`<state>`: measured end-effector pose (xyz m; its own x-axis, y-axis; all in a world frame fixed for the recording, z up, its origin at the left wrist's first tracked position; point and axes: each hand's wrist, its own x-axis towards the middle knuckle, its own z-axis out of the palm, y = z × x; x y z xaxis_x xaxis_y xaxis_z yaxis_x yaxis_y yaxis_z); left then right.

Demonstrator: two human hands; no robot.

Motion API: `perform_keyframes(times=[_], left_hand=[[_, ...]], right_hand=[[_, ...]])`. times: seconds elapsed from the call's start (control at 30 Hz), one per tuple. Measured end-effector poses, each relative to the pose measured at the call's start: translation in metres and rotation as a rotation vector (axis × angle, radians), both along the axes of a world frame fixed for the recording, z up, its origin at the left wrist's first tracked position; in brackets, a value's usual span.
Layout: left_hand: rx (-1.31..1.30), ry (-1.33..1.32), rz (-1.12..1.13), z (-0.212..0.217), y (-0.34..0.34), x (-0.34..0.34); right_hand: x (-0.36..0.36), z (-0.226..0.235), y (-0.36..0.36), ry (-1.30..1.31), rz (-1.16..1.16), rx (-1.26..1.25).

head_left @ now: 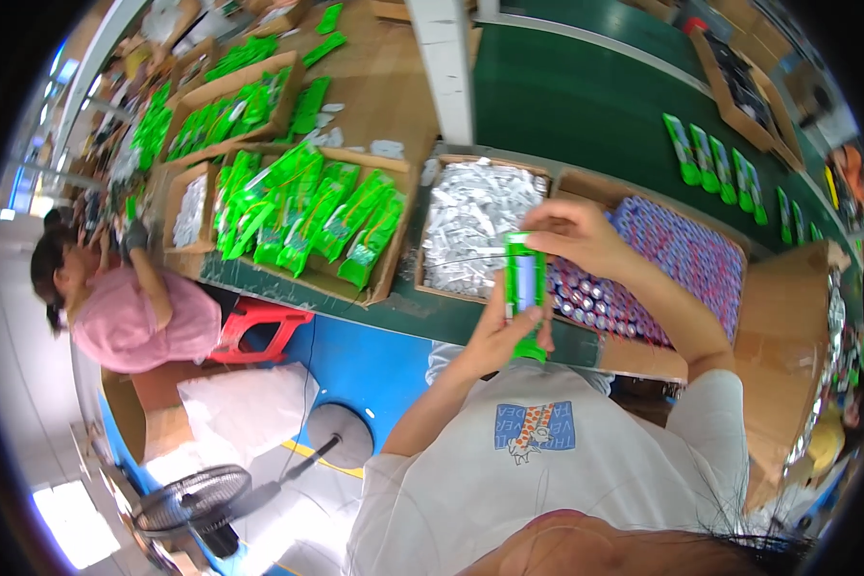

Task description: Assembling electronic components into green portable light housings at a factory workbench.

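Note:
In front of my chest, my left hand (499, 331) wraps round the lower half of a green plastic casing (526, 252), held upright. A pale lilac cylinder-like piece (526, 286) shows inside it. My right hand (586, 238) is closed at the casing's upper end, thumb and fingers against it; any small part between them is hidden. Just beyond my hands stands a cardboard box of small white parts (475, 216). Beneath my right forearm is a box packed with purple-blue cylinders (682, 254), which look like batteries.
To the left, a cardboard box (394, 274) holds green bagged pieces. Green casings (728, 173) lie in a row at the far right. A metal post (442, 72) rises behind the boxes. A person in pink (149, 317) works at left, near a red stool (269, 326) and a fan (197, 504).

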<state>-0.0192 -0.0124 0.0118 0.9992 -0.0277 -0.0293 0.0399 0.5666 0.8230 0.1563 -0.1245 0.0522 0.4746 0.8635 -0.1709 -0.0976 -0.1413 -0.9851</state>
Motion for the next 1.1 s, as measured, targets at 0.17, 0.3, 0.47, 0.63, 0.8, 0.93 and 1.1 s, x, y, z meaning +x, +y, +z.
perform_keyframes(times=[0.17, 0.3, 0.47, 0.63, 0.8, 0.93, 1.1], left_hand=[[-0.091, -0.046, -0.166, 0.008, -0.017, 0.035], [0.132, -0.169, -0.135, 0.013, -0.01, 0.054], [1.072, 0.053, 0.691, 0.047, 0.105, 0.048], [2.174, 0.319, 0.413, 0.04, 0.199, 0.032], [2.428, 0.165, 0.556, 0.042, 0.219, 0.033], [1.175, 0.016, 0.772, 0.052, 0.174, 0.036], [-0.263, 0.292, 0.131, 0.059, 0.085, 0.037]], right_hand=[[0.02, -0.007, -0.02, -0.124, -0.109, 0.063], [0.045, 0.005, -0.02, -0.212, -0.093, 0.082], [0.232, -0.029, -0.063, -0.742, -0.672, -0.115], [0.4, -0.141, -0.161, -0.959, -0.655, -0.38], [0.32, -0.094, -0.103, -1.194, -0.504, -0.377], [0.119, 0.012, -0.008, -0.881, -0.287, 0.017], [0.001, 0.034, 0.019, -1.621, 0.315, 0.447]])
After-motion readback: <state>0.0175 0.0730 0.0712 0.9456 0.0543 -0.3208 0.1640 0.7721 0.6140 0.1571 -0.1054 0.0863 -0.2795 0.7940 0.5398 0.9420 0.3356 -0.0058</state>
